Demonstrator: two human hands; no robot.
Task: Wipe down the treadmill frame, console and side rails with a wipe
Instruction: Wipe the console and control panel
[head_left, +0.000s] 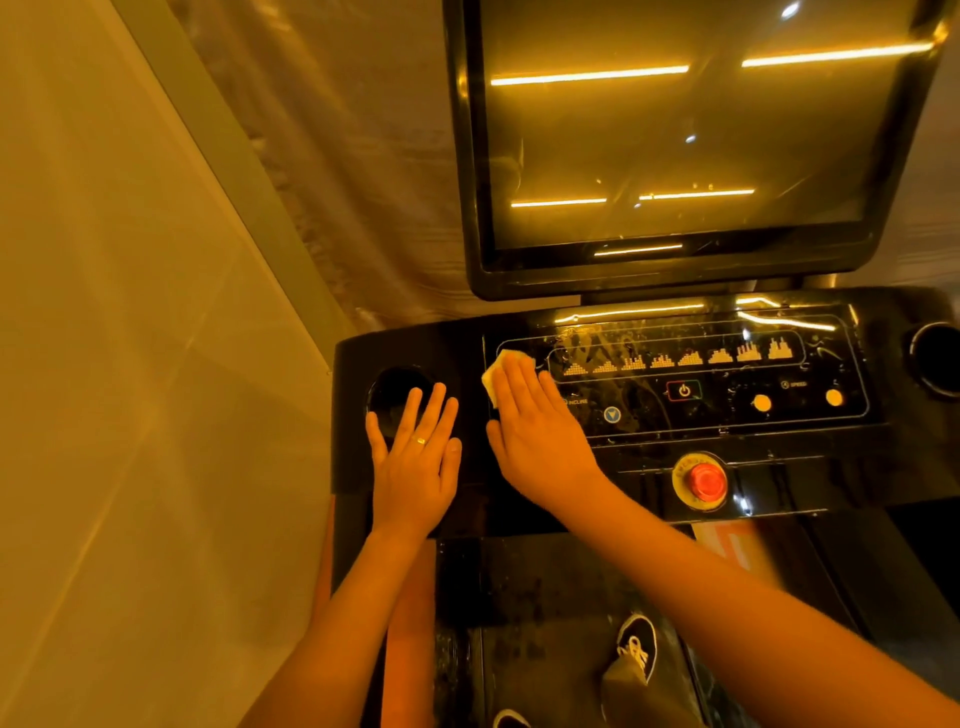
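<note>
Your right hand (537, 431) is pressing the wipe (496, 370) flat-fingered onto the console's (675, 415) left end. Your left hand (415, 457) is resting open beside the cup holder (397, 392).

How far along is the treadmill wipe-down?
Likely done: wet streaks cross the control panel. In hand: right hand presses the wipe flat at its left end; left hand rests flat at the cup holder edge. Left: screen unclear under reflections; side rails out of view.
</note>
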